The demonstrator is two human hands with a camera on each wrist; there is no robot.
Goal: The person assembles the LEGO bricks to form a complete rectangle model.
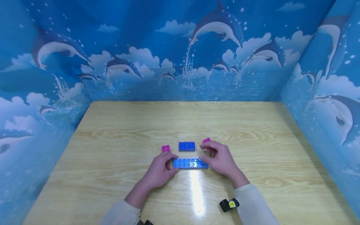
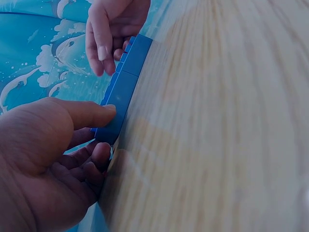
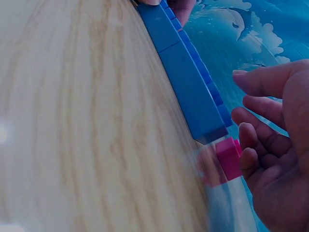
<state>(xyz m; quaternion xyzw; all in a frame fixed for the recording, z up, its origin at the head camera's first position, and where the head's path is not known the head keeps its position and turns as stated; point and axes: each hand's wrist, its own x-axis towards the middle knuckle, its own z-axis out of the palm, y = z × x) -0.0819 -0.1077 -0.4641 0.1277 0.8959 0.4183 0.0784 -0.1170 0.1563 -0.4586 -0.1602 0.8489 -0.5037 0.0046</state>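
Note:
Two light blue studded toy bricks (image 1: 184, 163) lie end to end in a row on the table, a seam showing between them. My left hand (image 1: 161, 170) pinches the row's left end, its thumb (image 2: 104, 115) on the near side. At the other end my right hand (image 1: 220, 157) hovers with bent fingers; the right wrist view shows its thumb (image 3: 258, 82) apart from the bricks (image 3: 186, 82). Beyond the row lies a dark blue brick (image 1: 187, 146). One pink brick (image 1: 166, 148) sits just past my left hand, and another pink brick (image 1: 206, 140) is partly hidden behind my right.
The wood-grain table (image 1: 126, 125) meets a dolphin-printed cloth backdrop (image 1: 168, 56) at the back and sides. A black wrist strap (image 1: 229, 204) shows at my right sleeve.

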